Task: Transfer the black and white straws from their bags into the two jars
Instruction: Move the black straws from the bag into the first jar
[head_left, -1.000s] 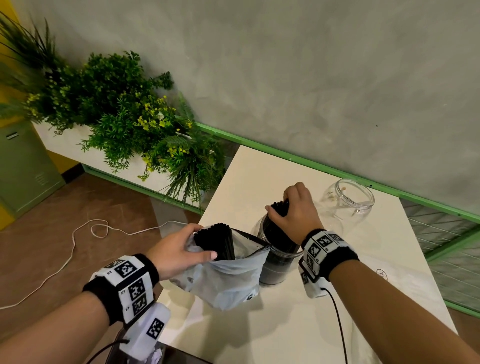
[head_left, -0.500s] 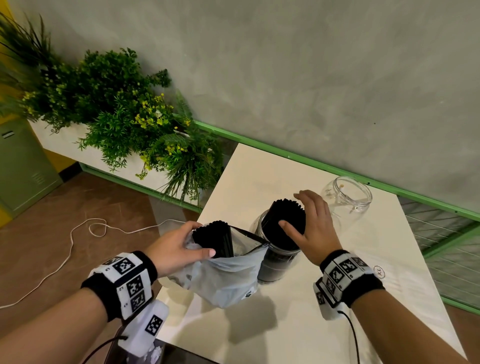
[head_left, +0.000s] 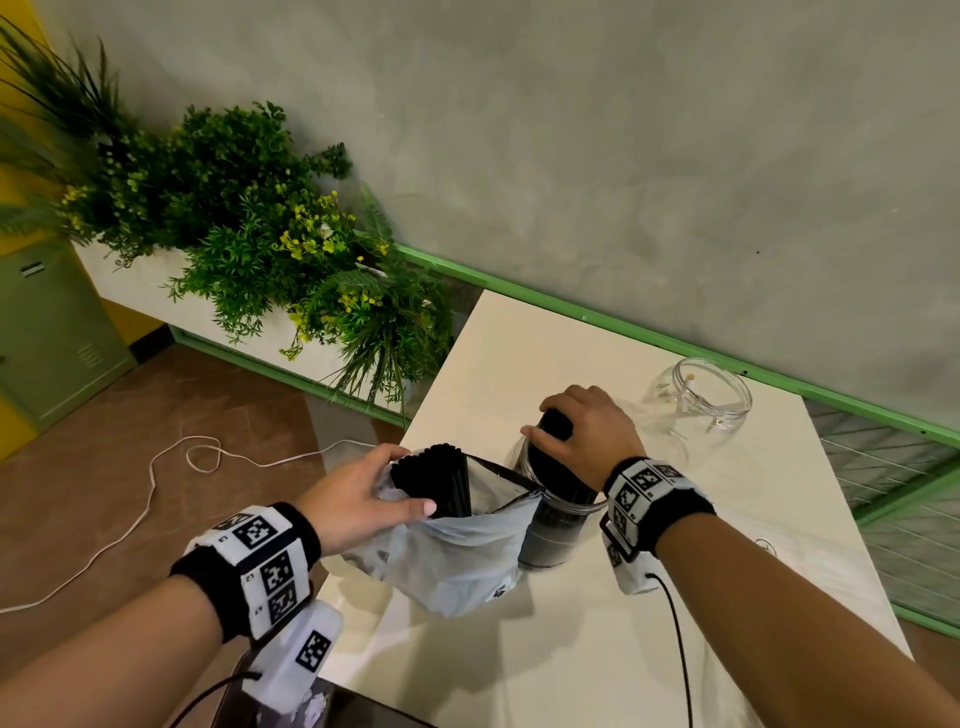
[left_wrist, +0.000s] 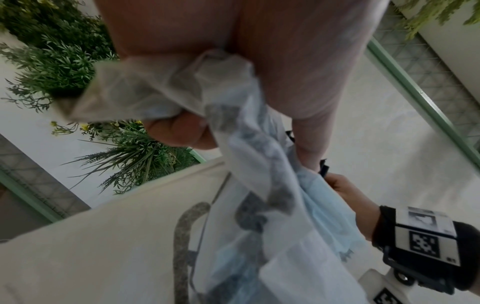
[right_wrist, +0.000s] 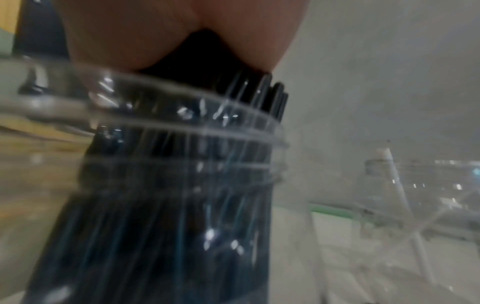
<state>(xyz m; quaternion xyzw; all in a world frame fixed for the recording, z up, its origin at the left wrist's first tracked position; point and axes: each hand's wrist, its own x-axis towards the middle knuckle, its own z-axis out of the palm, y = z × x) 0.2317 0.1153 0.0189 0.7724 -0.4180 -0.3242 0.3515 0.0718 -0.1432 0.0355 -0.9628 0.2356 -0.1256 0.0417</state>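
Gripping black straws (head_left: 555, 423) in jar (head_left: 545, 540), right hand (head_left: 589, 428) fingers clamped; left hand (head_left: 358, 491) pinching bag (head_left: 457, 566).

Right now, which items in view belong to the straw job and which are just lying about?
Job:
- bag, held by left hand
- black straws in the bag
- near jar, right hand gripping its straws
- far jar

Lying about:
- plants
- white cable on floor
- green cabinet

Even, soft indoor light; head view sharp, edges bowed; both wrist views blurred.
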